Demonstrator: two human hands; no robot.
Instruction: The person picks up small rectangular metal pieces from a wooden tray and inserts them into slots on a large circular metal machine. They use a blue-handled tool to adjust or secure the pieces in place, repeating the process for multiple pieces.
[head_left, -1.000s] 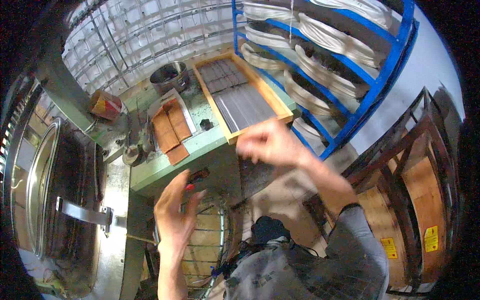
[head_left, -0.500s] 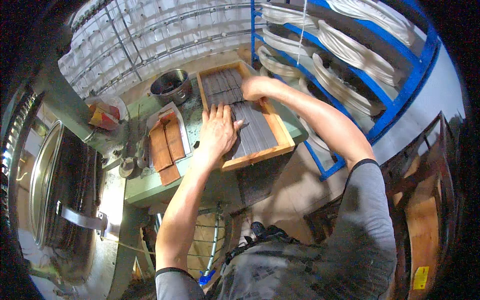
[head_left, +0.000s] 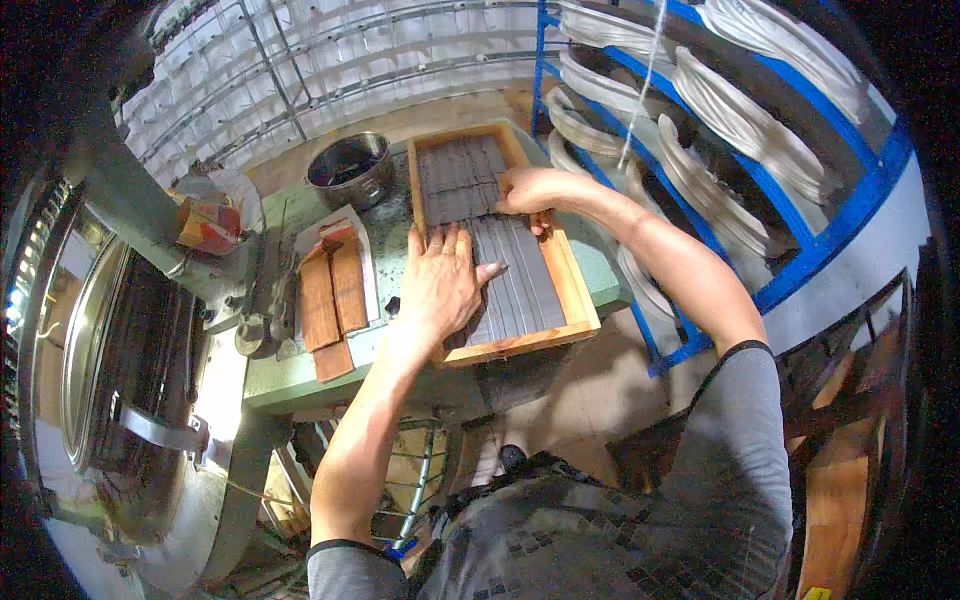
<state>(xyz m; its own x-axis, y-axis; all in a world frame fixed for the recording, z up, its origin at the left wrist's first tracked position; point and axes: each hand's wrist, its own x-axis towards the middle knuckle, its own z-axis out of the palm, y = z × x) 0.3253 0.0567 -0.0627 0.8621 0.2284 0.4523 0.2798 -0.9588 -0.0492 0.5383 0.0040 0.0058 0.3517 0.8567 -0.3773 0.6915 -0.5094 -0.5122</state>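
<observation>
A shallow wooden tray point(head_left: 575, 290) lies on the green bench and is filled with rows of flat grey strips point(head_left: 520, 280). My left hand point(head_left: 440, 285) rests flat, fingers spread, on the tray's left side over the near strips. My right hand point(head_left: 530, 192) lies on the strips at the tray's middle, fingers curled down onto them; I cannot tell whether it grips one.
Left of the tray sit brown wooden slats point(head_left: 332, 300) on a white sheet, and a round metal pot point(head_left: 350, 165) stands at the back. A blue rack point(head_left: 800, 230) with white bundles stands on the right. A large metal machine point(head_left: 110, 360) fills the left side.
Both hands came down from mid-air onto the tray. The left hand then slid toward the near left part, and the right hand settled at the tray's middle.
</observation>
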